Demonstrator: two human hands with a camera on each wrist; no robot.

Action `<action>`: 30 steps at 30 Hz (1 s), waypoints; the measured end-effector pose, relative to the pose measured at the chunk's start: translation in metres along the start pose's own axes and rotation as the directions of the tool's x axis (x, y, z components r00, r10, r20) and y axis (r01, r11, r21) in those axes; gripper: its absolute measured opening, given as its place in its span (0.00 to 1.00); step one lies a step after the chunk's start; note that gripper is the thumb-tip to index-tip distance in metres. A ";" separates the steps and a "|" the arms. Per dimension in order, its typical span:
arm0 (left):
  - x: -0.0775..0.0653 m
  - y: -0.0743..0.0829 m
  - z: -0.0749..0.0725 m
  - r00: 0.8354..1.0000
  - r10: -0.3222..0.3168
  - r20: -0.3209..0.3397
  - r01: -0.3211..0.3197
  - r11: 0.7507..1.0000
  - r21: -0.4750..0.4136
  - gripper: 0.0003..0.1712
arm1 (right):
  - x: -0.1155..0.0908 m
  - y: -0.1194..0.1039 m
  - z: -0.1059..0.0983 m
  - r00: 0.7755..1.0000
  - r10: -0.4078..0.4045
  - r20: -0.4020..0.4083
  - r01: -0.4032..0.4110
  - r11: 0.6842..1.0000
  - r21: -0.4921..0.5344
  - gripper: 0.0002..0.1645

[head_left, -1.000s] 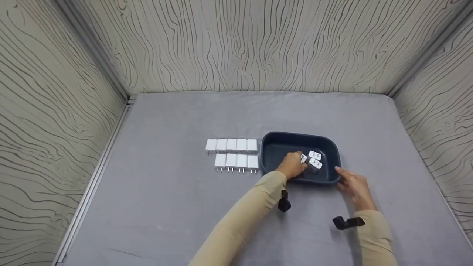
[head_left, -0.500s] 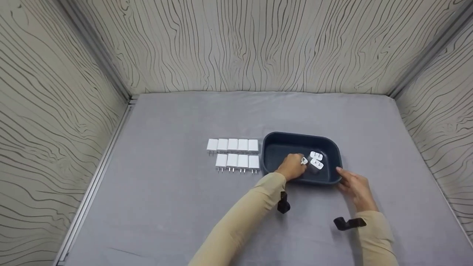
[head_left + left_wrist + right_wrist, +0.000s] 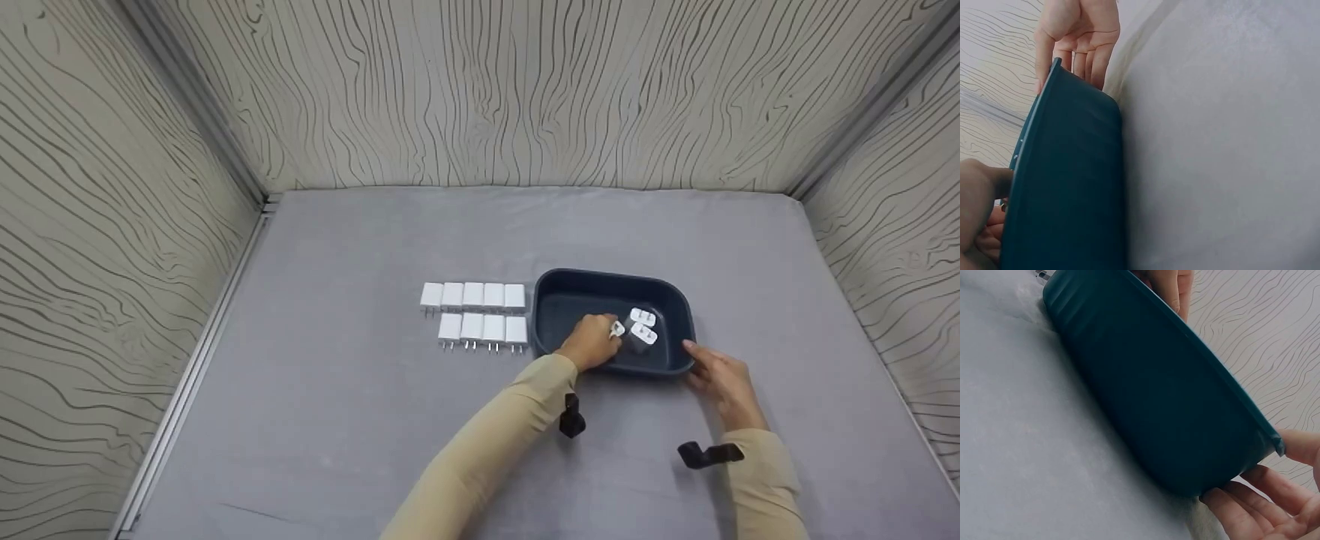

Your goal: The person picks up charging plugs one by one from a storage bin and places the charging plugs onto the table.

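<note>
A dark blue basin (image 3: 611, 275) sits on the grey cloth. My left hand (image 3: 589, 343) reaches over its near rim and pinches a white charger plug (image 3: 617, 328), prong face up. Two more charger plugs (image 3: 643, 333) stand just right of that one inside the basin, prongs upward. At the near right corner my right hand (image 3: 724, 382) grips the basin. In the right wrist view its thumb lies over the rim and its fingers (image 3: 1235, 509) spread under the outer wall. The basin's wall hides most of my left hand in both wrist views.
Left of the basin, white charger plugs lie flat in two rows, a back row (image 3: 473, 294) and a front row (image 3: 482, 328), prongs toward me. Patterned panels (image 3: 480, 97) enclose the back and sides of the table (image 3: 337, 420).
My left hand has shifted slightly toward me inside the basin, and the pinched charger plug has turned a little, showing its prong face. My right hand keeps its place on the basin.
</note>
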State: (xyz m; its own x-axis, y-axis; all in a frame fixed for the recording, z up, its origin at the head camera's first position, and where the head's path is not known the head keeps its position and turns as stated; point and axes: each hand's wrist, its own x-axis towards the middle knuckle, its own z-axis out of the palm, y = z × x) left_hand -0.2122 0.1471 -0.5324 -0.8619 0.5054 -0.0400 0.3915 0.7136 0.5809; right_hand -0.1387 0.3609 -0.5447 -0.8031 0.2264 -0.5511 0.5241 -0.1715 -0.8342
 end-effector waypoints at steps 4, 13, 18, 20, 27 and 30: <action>-0.003 0.001 -0.004 1.000 0.015 0.003 -0.015 1.000 -0.011 0.11 | 0.000 -0.002 0.000 1.000 0.002 0.017 -0.002 1.000 0.011 0.09; -0.012 0.002 -0.012 0.999 0.045 -0.027 -0.046 0.998 -0.050 0.22 | 0.001 -0.006 0.000 0.999 0.019 0.026 -0.019 1.000 0.015 0.07; -0.016 0.000 -0.013 0.996 0.073 -0.050 -0.075 0.996 -0.039 0.23 | -0.001 -0.008 -0.002 0.998 0.025 0.065 -0.027 0.999 0.026 0.08; -0.018 0.000 -0.015 0.995 0.084 -0.055 -0.086 0.996 -0.032 0.23 | -0.002 -0.009 -0.003 0.995 0.037 0.094 -0.043 0.997 0.062 0.09; -0.024 -0.001 -0.020 0.989 0.125 -0.085 -0.126 0.992 -0.015 0.24 | -0.003 -0.013 -0.009 0.988 0.040 0.149 -0.061 0.989 0.134 0.16; -0.027 -0.003 -0.021 0.987 0.136 -0.089 -0.138 0.990 -0.014 0.24 | -0.003 -0.014 -0.009 0.987 0.036 0.159 -0.059 0.988 0.142 0.17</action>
State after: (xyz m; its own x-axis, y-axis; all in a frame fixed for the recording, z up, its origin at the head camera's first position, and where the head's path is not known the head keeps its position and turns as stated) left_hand -0.1964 0.1211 -0.5155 -0.8261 0.5522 0.1121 0.5017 0.6304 0.5924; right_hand -0.1416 0.3709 -0.5317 -0.8184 0.0644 -0.5710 0.5252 -0.3192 -0.7888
